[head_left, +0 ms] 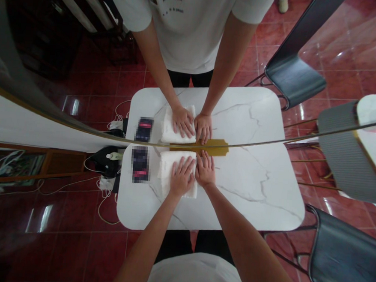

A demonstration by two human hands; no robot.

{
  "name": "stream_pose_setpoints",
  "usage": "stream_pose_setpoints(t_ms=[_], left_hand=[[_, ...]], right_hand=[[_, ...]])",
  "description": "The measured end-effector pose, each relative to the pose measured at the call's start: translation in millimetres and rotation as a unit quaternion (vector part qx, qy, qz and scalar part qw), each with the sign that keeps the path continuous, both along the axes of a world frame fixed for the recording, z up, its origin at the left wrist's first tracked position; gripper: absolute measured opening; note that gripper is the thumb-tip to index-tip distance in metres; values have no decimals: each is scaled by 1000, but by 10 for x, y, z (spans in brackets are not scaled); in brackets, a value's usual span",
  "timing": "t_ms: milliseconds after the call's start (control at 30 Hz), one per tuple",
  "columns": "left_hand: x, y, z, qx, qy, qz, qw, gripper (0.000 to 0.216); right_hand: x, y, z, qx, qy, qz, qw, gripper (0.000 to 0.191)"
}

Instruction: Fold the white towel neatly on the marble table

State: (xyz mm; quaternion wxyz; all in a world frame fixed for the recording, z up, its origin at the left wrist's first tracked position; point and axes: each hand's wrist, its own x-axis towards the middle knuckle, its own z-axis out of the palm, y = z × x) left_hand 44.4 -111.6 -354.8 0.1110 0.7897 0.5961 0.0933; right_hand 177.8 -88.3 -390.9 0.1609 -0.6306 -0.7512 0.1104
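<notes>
A white folded cloth (165, 167), perhaps a towel, lies on the white marble-patterned table (242, 192) at its far edge. My left hand (182, 175) rests palm down on the cloth with its fingers stretched out and slightly spread. Beside it, at the cloth's right edge, my right hand (205, 169) lies flat with fingers extended toward the mirror; whether it presses the cloth or only the tabletop I cannot tell. Neither hand grips anything. Just beyond my fingertips sits a gold plate-like piece (211, 153) at the foot of the mirror.
A large mirror (257, 115) with a thin gold edge stands behind the table, reflecting my arms and the cloth. Left on the tabletop is a pixelated dark rectangle (140, 164). Cables and a black item (104, 161) are beyond the left edge. A dark chair (347, 255) stands at right.
</notes>
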Motion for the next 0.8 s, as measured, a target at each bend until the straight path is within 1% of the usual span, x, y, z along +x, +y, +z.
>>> stream_pose_setpoints(t_ms=[100, 167, 333, 400, 467, 600, 800], left_hand=[[-24, -8, 1, -2, 2, 7, 1000, 59], [-57, -17, -4, 2, 4, 28, 1000, 59], [-180, -17, -14, 24, 10, 136, 990, 60], [-213, -10, -10, 26, 11, 166, 986, 60], [-223, 1, -1, 23, 13, 175, 984, 60], [-200, 68, 28, 20, 18, 172, 985, 60], [-198, 331, 16, 30, 5, 181, 983, 56]], right_hand=[[-1, 2, 3, 1, 1, -1, 1000, 57], [-4, 3, 8, 2, 0, -5, 1000, 57], [-6, 4, 14, -5, -8, -5, 1000, 58], [-4, 3, 13, -6, -10, -5, 1000, 57], [-4, 3, 12, -7, -11, -6, 1000, 57], [-3, 7, 15, -6, -10, -3, 1000, 57], [0, 13, 22, -6, -10, -6, 1000, 56]])
